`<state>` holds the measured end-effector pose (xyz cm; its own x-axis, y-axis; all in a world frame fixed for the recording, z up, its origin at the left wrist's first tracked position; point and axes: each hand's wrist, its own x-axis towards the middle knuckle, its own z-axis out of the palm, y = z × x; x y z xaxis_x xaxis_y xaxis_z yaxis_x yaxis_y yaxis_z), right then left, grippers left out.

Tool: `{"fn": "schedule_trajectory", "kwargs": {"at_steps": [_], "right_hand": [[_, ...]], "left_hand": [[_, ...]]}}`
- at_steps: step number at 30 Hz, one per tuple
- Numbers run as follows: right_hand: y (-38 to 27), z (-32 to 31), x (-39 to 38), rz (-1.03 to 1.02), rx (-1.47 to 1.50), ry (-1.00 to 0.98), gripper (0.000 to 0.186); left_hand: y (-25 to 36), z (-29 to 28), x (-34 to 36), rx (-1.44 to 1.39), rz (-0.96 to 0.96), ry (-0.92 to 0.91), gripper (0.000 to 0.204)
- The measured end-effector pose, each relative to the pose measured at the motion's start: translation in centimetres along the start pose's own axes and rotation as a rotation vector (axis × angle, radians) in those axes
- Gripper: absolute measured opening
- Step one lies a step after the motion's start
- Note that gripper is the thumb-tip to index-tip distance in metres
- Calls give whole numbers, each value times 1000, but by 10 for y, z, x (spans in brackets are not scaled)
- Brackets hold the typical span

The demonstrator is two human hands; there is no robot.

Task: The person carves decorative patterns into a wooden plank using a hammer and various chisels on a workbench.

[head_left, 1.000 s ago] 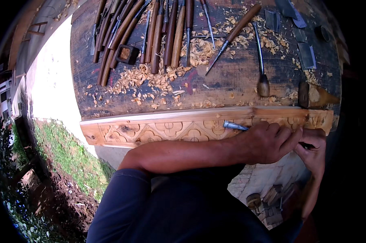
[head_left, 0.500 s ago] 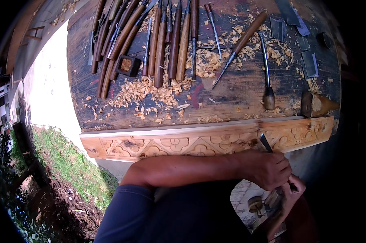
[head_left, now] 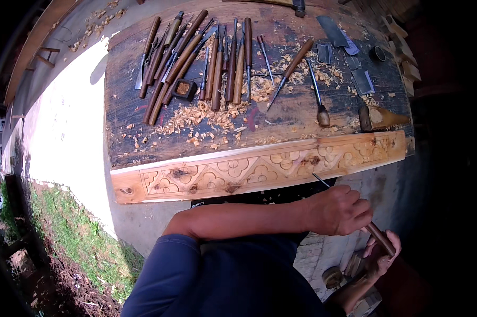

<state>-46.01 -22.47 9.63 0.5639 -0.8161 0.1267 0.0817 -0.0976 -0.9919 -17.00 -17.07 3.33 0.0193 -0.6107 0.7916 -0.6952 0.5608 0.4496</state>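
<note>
A long pale wooden board (head_left: 254, 168), carved with a row of petal and triangle shapes, lies along the near edge of the workbench. My left hand (head_left: 341, 211) is wrapped round a carving chisel (head_left: 380, 239), with my forearm crossing in front of my body. The narrow metal blade sticks out past the fist, its tip by the board's near edge. At the lower right, my right hand (head_left: 382, 258) has its fingers curled about the end of the brown wooden handle. Part of the chisel's middle is hidden by the left fist.
Several wood-handled chisels (head_left: 217, 68) lie in a row on the dark bench (head_left: 154, 140), among wood shavings (head_left: 201, 119). A small dark block (head_left: 184, 89), sandpaper pieces (head_left: 362, 81) and a mallet (head_left: 381, 119) lie there too. A hammer (head_left: 299, 7) rests at the far edge.
The right hand has moved down and away from the left, so more handle shows between them. My left hand has shifted slightly left. The view has shifted, showing more of the bench's far side.
</note>
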Motion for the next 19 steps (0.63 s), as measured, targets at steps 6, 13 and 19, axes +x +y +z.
{"fn": "schedule_trajectory", "kwargs": {"at_steps": [6, 13, 19], "right_hand": [[27, 100, 23, 76, -24, 48, 38], [17, 154, 72, -87, -203, 30, 19], [14, 262, 151, -120, -245, -237, 26]], "left_hand": [[34, -47, -42, 40, -255, -72, 36], [43, -175, -136, 562, -464, 79, 50], [54, -216, -221, 665, -653, 138, 43]]}}
